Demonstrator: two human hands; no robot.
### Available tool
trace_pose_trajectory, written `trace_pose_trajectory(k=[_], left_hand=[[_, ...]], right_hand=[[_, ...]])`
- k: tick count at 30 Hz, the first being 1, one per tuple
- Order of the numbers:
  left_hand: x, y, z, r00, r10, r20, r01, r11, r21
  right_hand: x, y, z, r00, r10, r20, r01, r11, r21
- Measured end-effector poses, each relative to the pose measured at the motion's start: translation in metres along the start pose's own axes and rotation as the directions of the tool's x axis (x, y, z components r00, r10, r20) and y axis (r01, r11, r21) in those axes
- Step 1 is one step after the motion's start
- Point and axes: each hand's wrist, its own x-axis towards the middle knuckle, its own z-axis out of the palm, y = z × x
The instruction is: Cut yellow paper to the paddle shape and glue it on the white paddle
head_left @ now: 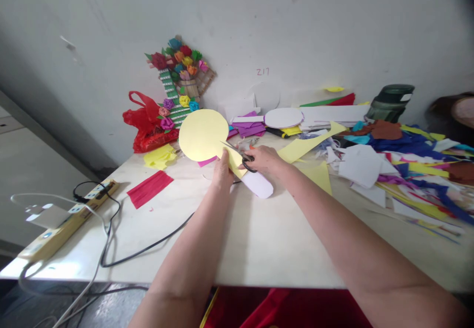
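Observation:
My left hand (222, 169) pinches the lower edge of a pale yellow paper piece (203, 134) whose upper part is a round disc held up over the table. My right hand (263, 160) grips black-handled scissors (241, 155), their blades pointing left into the yellow paper just below the disc. A white rounded paper cut-out (257, 183) lies on the table under my right hand. A pink scrap (207, 161) shows beneath the disc.
A red paper strip (150, 188) and a power strip (66, 219) with black cable (148, 246) lie left. A paper-flower decoration (181, 78) and red bag (146, 123) stand by the wall. Coloured paper scraps (407, 165) cover the right side. A dark green container (391, 102) sits at the back right.

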Motion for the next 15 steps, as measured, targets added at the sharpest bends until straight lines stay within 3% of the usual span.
trace_pose_trajectory(k=[15], left_hand=[[-0.0033, 0.0032, 0.004, 1.0, 0.007, -0.018, -0.007, 1.0, -0.011]], right_hand=[[0.0005, 0.0036, 0.0029, 1.0, -0.022, 0.022, 0.022, 0.999, 0.036]])
